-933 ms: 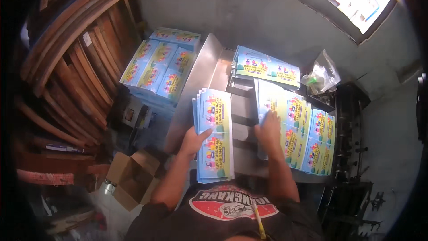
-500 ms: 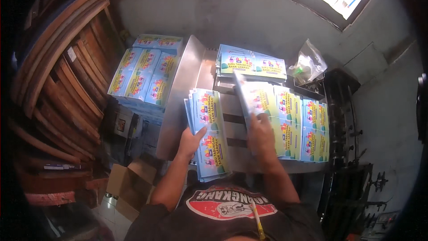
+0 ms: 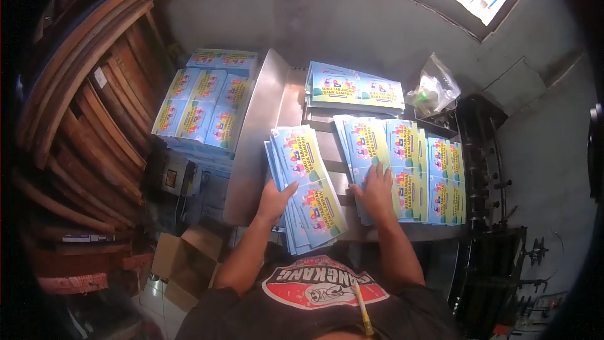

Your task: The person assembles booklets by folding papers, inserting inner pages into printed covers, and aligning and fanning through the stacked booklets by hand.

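Note:
My left hand (image 3: pixel 275 202) grips a fanned bundle of printed booklet sheets (image 3: pixel 309 182), thumb on top and fingers hidden beneath. The sheets are blue and yellow-green, with the same colourful cover picture printed twice on each. To the right, my right hand (image 3: pixel 375 194) lies with fingers spread on a stack of matching sheets (image 3: pixel 365 141). Beside that stack are another stack (image 3: pixel 402 135) and, farther right, a third stack (image 3: pixel 443 182), all on the metal table. Behind them, one more pile (image 3: pixel 355 88) lies crosswise.
A metal side panel (image 3: pixel 255 119) rises at the table's left. Beyond it are tall piles of the same sheets (image 3: pixel 201 101). A clear plastic bag (image 3: pixel 435 88) sits in a dark tray at the back right. Wooden frames (image 3: pixel 94 101) lean at far left; a cardboard box (image 3: pixel 185 264) is on the floor.
My right hand has laid a raised sheet down on the stack and now rests flat there. The bundle in my left hand has tilted and fanned out more to the right.

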Available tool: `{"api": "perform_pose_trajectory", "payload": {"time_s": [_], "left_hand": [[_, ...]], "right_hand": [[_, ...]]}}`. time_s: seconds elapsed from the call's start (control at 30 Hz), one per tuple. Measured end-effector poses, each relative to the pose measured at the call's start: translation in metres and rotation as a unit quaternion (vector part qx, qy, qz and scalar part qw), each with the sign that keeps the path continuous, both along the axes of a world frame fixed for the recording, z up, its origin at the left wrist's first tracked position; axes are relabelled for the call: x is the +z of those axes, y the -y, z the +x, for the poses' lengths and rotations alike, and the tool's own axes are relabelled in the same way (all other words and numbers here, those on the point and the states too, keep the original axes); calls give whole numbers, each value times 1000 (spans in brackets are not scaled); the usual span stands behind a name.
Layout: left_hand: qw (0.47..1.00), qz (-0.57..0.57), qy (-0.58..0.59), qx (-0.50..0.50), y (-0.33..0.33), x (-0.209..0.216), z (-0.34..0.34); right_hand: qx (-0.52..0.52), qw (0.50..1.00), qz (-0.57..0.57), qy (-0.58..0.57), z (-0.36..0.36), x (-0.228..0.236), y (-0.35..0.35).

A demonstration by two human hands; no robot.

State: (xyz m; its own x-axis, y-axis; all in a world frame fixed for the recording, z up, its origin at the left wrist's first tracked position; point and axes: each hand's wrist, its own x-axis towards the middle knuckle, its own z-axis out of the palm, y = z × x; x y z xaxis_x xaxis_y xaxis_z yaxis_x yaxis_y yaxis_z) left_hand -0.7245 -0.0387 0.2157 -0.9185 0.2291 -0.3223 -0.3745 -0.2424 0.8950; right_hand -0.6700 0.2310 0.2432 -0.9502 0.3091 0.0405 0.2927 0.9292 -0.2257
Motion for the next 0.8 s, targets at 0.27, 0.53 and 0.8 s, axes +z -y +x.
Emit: {"api": "perform_pose_trajectory", "payload": {"time_s": [0.27, 0.53, 0.8], "left_hand": [[1000, 7, -7, -25, 3, -1, 0], [999, 6, -8, -30, 3, -8, -3], [999, -18, -22, -28, 4, -8, -3]], "right_hand": [[12, 984, -172, 43, -5, 38, -24], [32, 996, -62, -53, -1, 58, -8], [39, 986, -51, -156, 1, 87, 27]]}}
